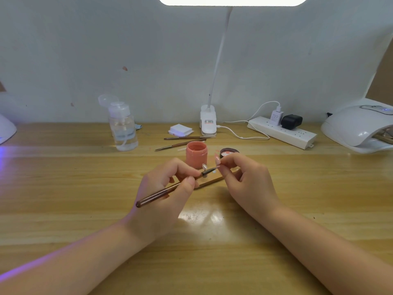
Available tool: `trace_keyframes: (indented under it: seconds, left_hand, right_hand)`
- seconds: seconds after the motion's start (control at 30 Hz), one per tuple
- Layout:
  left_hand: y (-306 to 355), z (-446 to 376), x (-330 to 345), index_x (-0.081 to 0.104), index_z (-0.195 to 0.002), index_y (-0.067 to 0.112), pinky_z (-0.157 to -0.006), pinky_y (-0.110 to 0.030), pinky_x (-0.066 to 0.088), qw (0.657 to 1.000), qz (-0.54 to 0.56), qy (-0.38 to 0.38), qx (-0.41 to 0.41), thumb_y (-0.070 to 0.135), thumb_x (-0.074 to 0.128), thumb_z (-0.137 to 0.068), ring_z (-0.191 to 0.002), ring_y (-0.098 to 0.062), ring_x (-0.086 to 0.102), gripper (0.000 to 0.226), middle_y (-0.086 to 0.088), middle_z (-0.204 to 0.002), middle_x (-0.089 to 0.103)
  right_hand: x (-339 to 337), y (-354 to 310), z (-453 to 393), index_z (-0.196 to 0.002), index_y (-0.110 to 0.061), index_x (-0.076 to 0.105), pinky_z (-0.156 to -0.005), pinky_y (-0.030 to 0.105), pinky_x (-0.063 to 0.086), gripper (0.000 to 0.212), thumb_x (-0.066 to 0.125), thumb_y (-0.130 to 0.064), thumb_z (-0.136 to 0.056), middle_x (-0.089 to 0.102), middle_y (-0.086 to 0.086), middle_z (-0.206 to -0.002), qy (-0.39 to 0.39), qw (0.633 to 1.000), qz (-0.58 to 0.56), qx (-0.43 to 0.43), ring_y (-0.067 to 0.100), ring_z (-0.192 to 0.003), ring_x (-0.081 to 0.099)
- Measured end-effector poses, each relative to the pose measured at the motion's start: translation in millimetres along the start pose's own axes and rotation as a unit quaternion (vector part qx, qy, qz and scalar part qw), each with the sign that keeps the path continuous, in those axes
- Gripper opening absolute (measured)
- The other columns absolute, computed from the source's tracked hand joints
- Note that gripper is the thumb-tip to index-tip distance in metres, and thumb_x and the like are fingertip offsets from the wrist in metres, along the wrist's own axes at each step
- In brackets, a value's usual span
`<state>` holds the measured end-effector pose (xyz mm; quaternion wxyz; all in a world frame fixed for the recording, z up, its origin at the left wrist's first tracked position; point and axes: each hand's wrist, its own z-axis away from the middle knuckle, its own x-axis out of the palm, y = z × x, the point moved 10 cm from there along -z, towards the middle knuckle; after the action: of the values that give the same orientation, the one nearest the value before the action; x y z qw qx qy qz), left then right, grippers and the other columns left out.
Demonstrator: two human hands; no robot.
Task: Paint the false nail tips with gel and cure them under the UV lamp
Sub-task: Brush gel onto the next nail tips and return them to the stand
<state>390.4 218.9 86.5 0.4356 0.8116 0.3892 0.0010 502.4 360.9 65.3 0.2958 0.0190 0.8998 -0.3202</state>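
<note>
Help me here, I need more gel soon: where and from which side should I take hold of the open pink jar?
Grip the pink gel jar round its straight side wall, below the open mouth, probably from its left. It stands upright and uncapped, so fingers over the top would touch gel. Its lid and the right hand crowd the right side; the left hand holds the brush.

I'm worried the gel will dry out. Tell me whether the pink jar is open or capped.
Open. The pink jar stands upright with no lid, its gel surface exposed; its dark lid lies beside it, underside up.

Coral-pink gel jar [196, 153]; brown brush [168, 190]; white lamp [359, 128].
</note>
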Motion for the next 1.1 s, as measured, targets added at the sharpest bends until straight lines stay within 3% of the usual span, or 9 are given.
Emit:
trace_keyframes:
  seconds: [0.17,0.37,0.5,0.67,0.83,1.0,1.1]
  left_hand:
    - [-5,-2,2,0.067,-0.097,0.027,-0.072,-0.011,0.047,0.998,0.043,0.013,-0.033,0.024,0.059,-0.089,-0.085,-0.005,0.066,0.012,0.016,-0.089,0.072]
    - [-1,-1,-1,0.066,-0.087,0.023,-0.070,-0.015,0.047,0.999,0.039,0.001,-0.014,0.033,0.054,-0.082,-0.078,-0.007,0.065,0.017,0.009,-0.080,0.071]
    - [-11,-1,0,0.067,-0.094,0.023,-0.073,-0.012,0.048,0.995,0.076,0.017,-0.056,0.024,0.058,-0.087,-0.085,-0.007,0.067,0.011,0.008,-0.086,0.073]
    - [-5,-3,-1,0.065,-0.085,0.016,-0.067,-0.010,0.045,0.997,0.062,0.004,-0.042,0.024,0.058,-0.082,-0.073,-0.002,0.064,0.012,0.005,-0.076,0.071]
    - [-20,-31,-23,0.067,-0.078,0.016,-0.059,-0.014,0.048,0.988,0.035,0.078,-0.130,0.007,0.057,-0.090,-0.059,0.001,0.059,0.018,0.007,-0.063,0.068]
    - [-49,-79,-36,0.070,-0.074,0.011,-0.058,-0.026,0.042,0.969,-0.033,0.077,-0.230,0.016,0.059,-0.083,-0.052,-0.004,0.053,0.015,0.009,-0.052,0.064]
    - [-59,-103,-30,0.066,-0.072,0.012,-0.056,-0.025,0.041,0.961,-0.071,0.053,-0.262,0.015,0.058,-0.082,-0.056,-0.011,0.054,0.013,0.009,-0.046,0.062]
  right_hand:
    - [0,-5,0,-0.096,-0.020,0.070,-0.058,0.023,0.041,0.008,0.068,-0.017,-0.089,0.067,-0.012,-0.080,-0.004,1.000,-0.016,-0.003,0.013,-0.050,0.052]
    - [-1,-3,0,-0.094,-0.019,0.071,-0.056,0.021,0.038,0.005,0.068,-0.019,-0.089,0.066,-0.011,-0.077,-0.004,1.000,-0.023,0.005,0.014,-0.048,0.050]
    - [0,-1,0,-0.091,-0.022,0.070,-0.054,0.025,0.042,0.003,0.068,-0.024,-0.090,0.066,-0.012,-0.075,-0.004,1.000,-0.022,0.008,0.015,-0.050,0.052]
    - [-2,2,0,-0.090,-0.021,0.070,-0.056,0.024,0.041,0.003,0.068,-0.022,-0.089,0.062,-0.018,-0.071,0.001,1.000,-0.021,0.022,0.013,-0.051,0.051]
    - [-1,-1,0,-0.098,-0.019,0.071,-0.062,0.026,0.047,0.010,0.069,-0.018,-0.088,0.069,-0.011,-0.081,-0.005,0.999,-0.024,0.029,0.009,-0.054,0.054]
    - [0,2,0,-0.094,-0.022,0.071,-0.059,0.020,0.044,0.006,0.069,-0.020,-0.088,0.068,-0.014,-0.080,-0.010,0.999,-0.029,0.042,0.007,-0.052,0.053]
    - [0,2,-1,-0.088,-0.019,0.070,-0.057,0.016,0.037,0.002,0.070,-0.018,-0.087,0.064,-0.018,-0.073,-0.011,0.999,-0.028,0.040,0.007,-0.050,0.051]
